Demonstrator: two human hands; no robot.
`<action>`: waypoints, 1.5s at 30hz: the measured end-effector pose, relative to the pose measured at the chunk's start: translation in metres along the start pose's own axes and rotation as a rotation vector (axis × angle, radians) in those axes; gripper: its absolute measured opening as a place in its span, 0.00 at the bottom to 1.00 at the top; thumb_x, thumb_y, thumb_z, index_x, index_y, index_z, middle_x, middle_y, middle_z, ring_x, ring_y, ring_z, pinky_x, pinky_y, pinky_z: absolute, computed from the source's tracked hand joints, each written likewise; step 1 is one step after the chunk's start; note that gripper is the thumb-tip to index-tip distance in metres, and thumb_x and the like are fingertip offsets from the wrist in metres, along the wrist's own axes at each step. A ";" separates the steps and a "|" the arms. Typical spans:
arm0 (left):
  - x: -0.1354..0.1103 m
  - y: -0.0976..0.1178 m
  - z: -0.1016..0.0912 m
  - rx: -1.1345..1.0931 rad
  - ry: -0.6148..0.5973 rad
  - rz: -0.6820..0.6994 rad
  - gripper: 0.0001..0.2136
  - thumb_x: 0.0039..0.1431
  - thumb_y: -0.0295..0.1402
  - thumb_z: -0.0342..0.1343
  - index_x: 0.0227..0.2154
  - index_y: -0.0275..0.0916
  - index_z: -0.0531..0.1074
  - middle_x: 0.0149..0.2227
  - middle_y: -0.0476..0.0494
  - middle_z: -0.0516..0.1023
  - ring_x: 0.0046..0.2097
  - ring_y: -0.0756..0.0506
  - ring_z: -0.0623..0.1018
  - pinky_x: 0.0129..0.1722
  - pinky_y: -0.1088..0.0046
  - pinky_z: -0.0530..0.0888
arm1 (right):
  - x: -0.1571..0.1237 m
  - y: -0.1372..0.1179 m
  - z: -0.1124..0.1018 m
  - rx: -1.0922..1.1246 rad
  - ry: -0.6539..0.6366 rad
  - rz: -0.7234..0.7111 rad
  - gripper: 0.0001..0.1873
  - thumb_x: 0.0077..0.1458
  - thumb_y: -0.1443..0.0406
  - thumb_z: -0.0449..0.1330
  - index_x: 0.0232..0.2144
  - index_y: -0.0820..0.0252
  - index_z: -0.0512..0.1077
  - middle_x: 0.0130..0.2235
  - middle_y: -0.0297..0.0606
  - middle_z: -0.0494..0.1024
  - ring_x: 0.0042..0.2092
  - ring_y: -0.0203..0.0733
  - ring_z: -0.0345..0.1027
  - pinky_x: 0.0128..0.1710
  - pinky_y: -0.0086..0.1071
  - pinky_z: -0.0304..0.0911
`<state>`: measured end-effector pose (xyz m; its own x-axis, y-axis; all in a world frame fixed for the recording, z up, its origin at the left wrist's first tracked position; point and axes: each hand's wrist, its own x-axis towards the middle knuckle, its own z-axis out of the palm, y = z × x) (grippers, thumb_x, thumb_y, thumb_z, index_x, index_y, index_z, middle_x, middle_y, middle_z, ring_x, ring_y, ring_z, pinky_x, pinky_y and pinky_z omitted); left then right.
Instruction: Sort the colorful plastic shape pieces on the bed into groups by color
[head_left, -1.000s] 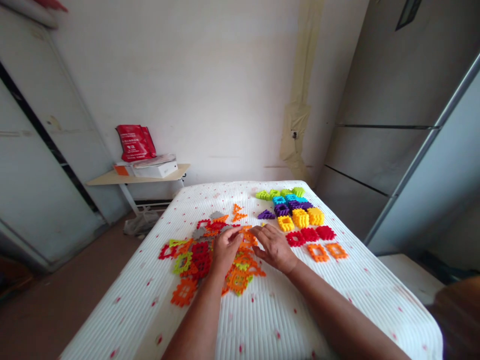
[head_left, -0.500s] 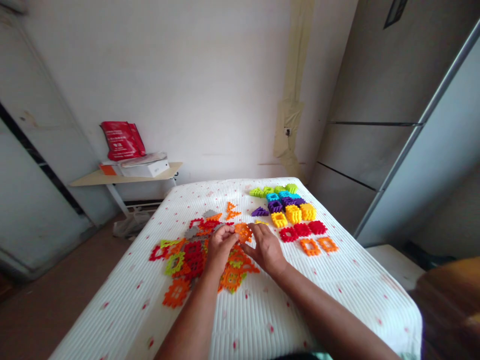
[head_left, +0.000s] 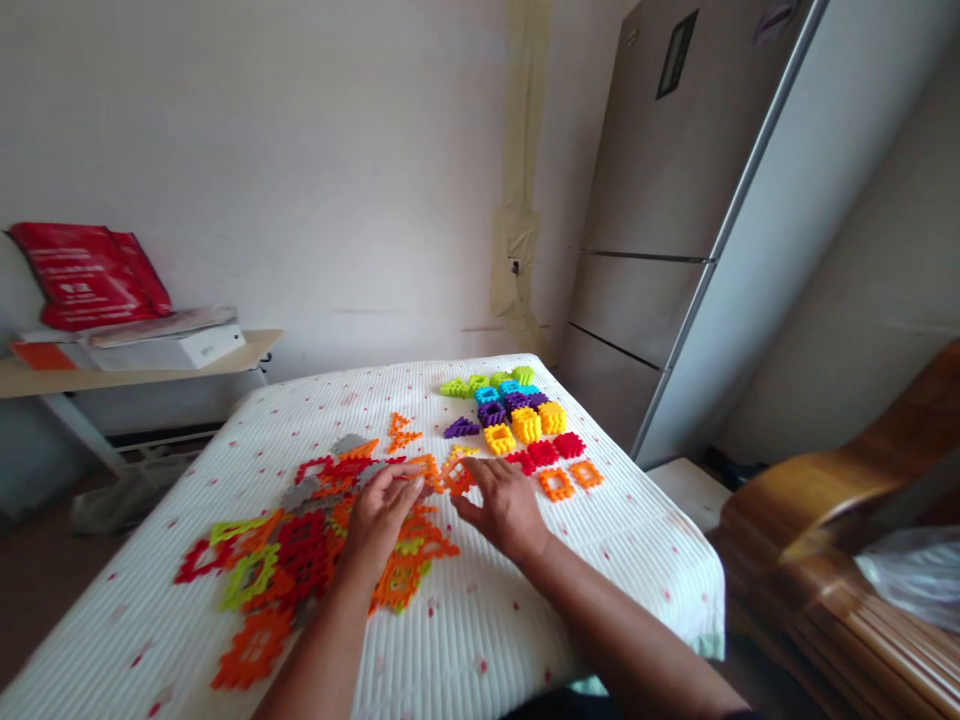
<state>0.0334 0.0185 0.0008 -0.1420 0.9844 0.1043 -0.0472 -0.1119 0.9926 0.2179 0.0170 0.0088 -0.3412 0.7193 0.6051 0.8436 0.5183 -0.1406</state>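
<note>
My left hand (head_left: 382, 510) is closed, thumb against fingers, on an orange plastic building tile (head_left: 424, 468) with toothed edges. My right hand (head_left: 504, 508) pinches a square orange frame tile (head_left: 457, 476) at its left side. The two tiles are close together, and I cannot tell if they touch. Below and left of my hands spreads a loose heap of interlocking tiles, with red tiles (head_left: 304, 550), a lime tile (head_left: 251, 578) and grey tiles (head_left: 301, 494). An orange tile (head_left: 255, 645) lies at the heap's near end.
Sorted stacks stand at the right on the white quilted cover (head_left: 600, 570): yellow (head_left: 526, 425), purple (head_left: 491, 413), blue, green (head_left: 478, 383) and red (head_left: 570, 445). Two orange frames (head_left: 556, 485) lie nearer. A fridge (head_left: 637, 230) and a wooden chair (head_left: 817, 500) are beyond the right edge.
The view has swung to the right, so the table sits further left. My hands have drawn slightly apart, and an orange frame tile now shows at my right hand.
</note>
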 end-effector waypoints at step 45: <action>0.019 -0.023 -0.003 1.146 -0.012 0.377 0.15 0.53 0.23 0.46 0.38 0.43 0.75 0.44 0.45 0.77 0.49 0.42 0.69 0.51 0.62 0.61 | -0.003 0.063 -0.020 -0.079 0.012 0.045 0.15 0.60 0.62 0.48 0.31 0.62 0.72 0.33 0.42 0.74 0.35 0.40 0.68 0.34 0.30 0.58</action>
<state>0.0286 0.0398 -0.0199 0.0515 0.9175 0.3943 0.9009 -0.2131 0.3781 0.2806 0.0384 0.0140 -0.2978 0.7354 0.6087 0.8880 0.4474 -0.1061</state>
